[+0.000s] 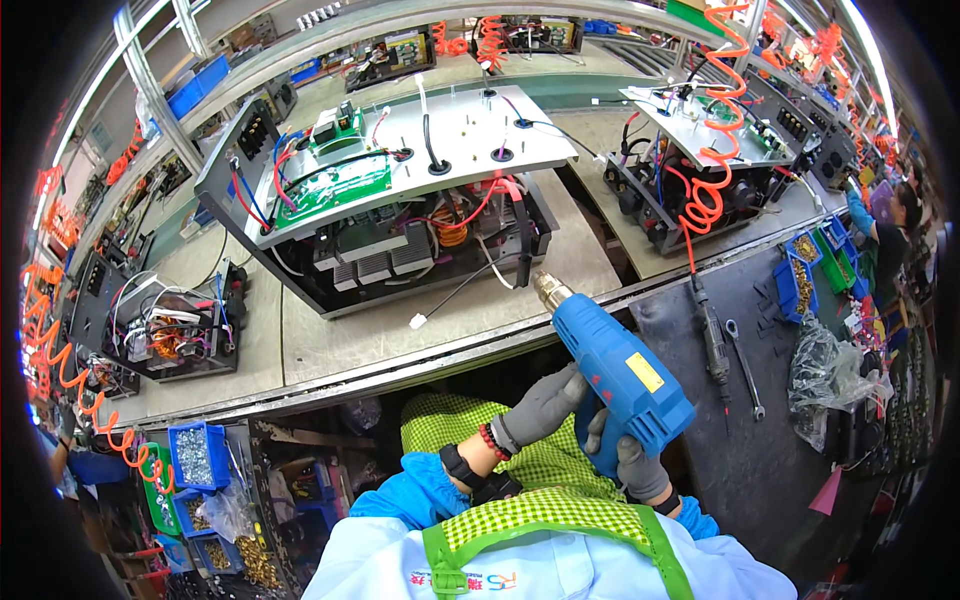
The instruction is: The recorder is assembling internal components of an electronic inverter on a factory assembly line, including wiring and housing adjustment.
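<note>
Watching from afar, I see the right hand clamped on the blue heat gun, seemingly bearing its weight, nozzle near the open chassis; whether the left hand beside it grips, I cannot tell.

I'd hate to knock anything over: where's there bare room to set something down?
Bare: pale worktop between small left unit and large open chassis; dark bench left of the slim tool, beside the held heat gun. Crowded: far right, with parts bins and a plastic bag; lower left, with hardware bins.
</note>
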`<state>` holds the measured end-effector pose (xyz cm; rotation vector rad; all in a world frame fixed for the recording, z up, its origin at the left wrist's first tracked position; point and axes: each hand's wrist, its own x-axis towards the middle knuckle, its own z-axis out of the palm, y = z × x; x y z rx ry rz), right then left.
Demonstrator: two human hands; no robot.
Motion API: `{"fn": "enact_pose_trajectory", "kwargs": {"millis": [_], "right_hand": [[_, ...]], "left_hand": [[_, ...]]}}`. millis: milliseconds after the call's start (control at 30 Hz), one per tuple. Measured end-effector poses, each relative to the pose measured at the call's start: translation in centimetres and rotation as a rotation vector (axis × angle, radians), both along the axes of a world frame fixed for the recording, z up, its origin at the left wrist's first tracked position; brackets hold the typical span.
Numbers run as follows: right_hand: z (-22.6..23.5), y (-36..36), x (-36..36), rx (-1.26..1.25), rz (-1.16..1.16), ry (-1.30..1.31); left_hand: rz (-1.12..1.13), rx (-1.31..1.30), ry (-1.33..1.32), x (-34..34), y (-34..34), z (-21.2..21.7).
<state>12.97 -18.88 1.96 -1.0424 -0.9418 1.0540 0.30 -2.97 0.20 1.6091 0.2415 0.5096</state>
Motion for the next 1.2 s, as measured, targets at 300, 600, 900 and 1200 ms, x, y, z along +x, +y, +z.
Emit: {"fn": "enact_pose_trajectory", "kwargs": {"millis": [300, 600, 900, 1200], "right_hand": [[-0.31, 0.24, -0.09, 0.018, -0.031, 0.06], [0.16, 0.32, -0.5, -0.03, -0.036, 0.101], [-0.26, 0.28, -0.24, -0.09, -0.024, 0.104], [0.24, 0.31, -0.76, -0.084, -0.071, 0.126]], "left_hand": [[-0.012, -0.016, 0.032, -0.3, 0.16, 0.62], [0.008, 0.004, -0.02, -0.23, 0.23, 0.6], [0.01, 0.003, -0.013, -0.21, 0.29, 0.55], [0.006, -0.025, 0.011, -0.28, 0.13, -0.13]]}}
